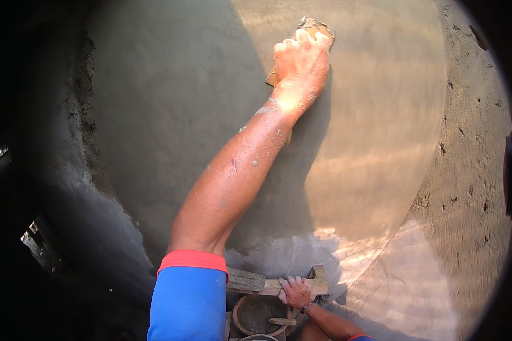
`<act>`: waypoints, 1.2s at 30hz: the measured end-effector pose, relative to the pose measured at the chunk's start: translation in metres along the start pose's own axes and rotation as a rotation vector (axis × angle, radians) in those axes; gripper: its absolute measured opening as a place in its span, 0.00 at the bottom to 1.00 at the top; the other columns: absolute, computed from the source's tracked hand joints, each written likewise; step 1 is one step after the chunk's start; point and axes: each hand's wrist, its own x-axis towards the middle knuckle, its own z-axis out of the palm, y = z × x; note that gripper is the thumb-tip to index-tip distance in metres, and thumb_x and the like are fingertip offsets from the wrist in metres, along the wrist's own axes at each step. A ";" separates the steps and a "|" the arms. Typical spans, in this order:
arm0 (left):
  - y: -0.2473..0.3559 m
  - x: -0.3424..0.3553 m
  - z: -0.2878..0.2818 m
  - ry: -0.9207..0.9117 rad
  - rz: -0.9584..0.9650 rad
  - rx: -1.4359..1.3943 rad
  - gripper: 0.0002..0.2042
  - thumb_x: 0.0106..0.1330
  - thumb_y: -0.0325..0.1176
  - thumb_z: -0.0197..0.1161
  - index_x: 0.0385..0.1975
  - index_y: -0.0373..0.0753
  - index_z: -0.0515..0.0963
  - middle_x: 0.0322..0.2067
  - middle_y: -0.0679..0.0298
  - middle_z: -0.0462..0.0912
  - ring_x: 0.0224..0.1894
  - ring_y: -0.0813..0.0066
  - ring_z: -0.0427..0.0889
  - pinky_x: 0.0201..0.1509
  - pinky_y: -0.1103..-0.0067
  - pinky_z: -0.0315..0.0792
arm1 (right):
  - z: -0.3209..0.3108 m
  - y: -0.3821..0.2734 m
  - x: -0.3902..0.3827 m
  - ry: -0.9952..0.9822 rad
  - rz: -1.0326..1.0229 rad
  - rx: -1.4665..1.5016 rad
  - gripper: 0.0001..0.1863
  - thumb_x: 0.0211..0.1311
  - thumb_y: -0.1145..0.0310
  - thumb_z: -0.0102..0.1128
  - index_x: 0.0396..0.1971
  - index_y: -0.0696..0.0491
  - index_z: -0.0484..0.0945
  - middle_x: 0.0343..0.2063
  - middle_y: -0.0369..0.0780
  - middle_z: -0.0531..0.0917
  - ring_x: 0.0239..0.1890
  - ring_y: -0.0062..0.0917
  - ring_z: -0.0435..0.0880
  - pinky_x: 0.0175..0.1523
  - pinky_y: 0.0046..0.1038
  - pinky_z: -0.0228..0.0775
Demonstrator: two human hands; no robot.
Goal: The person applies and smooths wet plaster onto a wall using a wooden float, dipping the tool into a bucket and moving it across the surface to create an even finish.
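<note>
High on the plastered wall [375, 119], the left hand [302, 59] is gripping the brown float [326, 29], probably needing flat, even pressure, while the right hand [296, 292] is resting apart on the wooden beam [272, 286], its grip unclear.

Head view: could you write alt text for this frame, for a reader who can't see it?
A person's left hand holds a flat tool against a smooth, partly sunlit plastered surface. Lower in the picture, the right hand rests on a piece of wood near a round bowl.
</note>
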 end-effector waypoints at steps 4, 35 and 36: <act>0.055 -0.155 0.016 -0.119 0.227 -0.054 0.18 0.60 0.33 0.58 0.51 0.48 0.78 0.36 0.64 0.76 0.35 0.67 0.76 0.36 0.70 0.66 | -0.004 0.005 0.001 -0.011 0.008 0.023 0.24 0.55 0.56 0.60 0.52 0.49 0.80 0.44 0.42 0.78 0.45 0.36 0.75 0.48 0.40 0.65; 0.083 -0.393 -0.020 -0.386 0.066 -0.156 0.23 0.60 0.32 0.59 0.58 0.49 0.76 0.37 0.64 0.76 0.36 0.65 0.75 0.35 0.70 0.66 | 0.007 0.006 -0.001 -0.001 -0.008 -0.012 0.25 0.54 0.57 0.58 0.53 0.50 0.79 0.45 0.43 0.78 0.47 0.37 0.76 0.50 0.40 0.65; 0.088 -0.411 -0.026 -0.381 0.048 -0.154 0.23 0.60 0.32 0.59 0.58 0.49 0.76 0.37 0.64 0.76 0.36 0.65 0.75 0.35 0.70 0.66 | 0.006 0.006 -0.003 0.023 -0.027 -0.041 0.26 0.55 0.57 0.58 0.54 0.50 0.78 0.45 0.43 0.78 0.47 0.37 0.76 0.49 0.40 0.64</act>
